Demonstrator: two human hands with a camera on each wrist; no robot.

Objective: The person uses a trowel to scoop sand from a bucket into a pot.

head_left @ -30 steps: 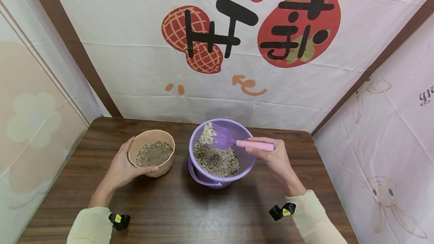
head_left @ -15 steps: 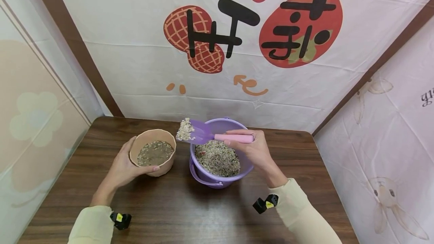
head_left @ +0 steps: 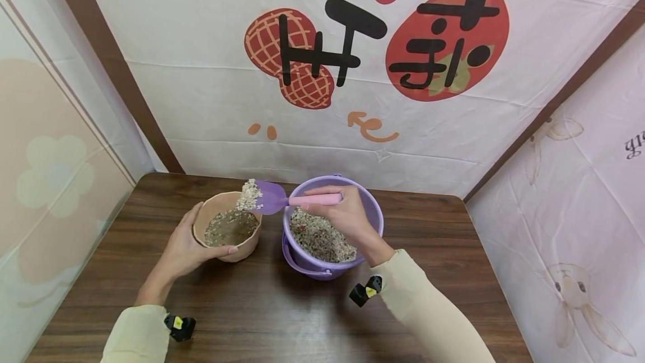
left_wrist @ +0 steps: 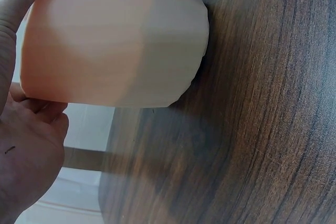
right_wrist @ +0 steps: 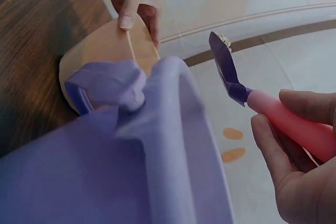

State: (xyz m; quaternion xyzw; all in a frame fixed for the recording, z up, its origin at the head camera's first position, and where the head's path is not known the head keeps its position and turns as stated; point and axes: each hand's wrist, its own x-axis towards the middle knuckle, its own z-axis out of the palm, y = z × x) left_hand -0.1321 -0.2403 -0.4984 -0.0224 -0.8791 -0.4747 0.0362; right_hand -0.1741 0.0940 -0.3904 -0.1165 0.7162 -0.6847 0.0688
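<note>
A white cloth backdrop (head_left: 201, 94), creased and printed with fruit and black characters, hangs behind my dark wood-grained table (head_left: 292, 324). In the head view my left hand (head_left: 186, 248) is wrapped around a tan, many-sided pot (head_left: 244, 250), standing left of a smooth purple bucket (head_left: 372, 212). Speckled bits ring a dull brown layer in the pot; I cannot tell whether it is wet. The bucket bears a coarse, pale grain mix (head_left: 322, 240), partly covered by my right hand (head_left: 345, 212), which grips the pink handle of a scoop (head_left: 272, 198). Its purple blade, heaped with crumbly flakes (head_left: 249, 195), is above the pot's rim on the bucket's side. Half a second ago the blade was farther right, between pot and bucket; those two have stayed put.

In the left wrist view the pot's matte wall hides its contents, and its top and my left hand are cut off by the frame.

In the right wrist view the bucket's blurred rim and folded carrying handle fill the foreground. The scoop shows nearly edge-on, few flakes visible, its handle pinched between my thumb and fingers.
</note>
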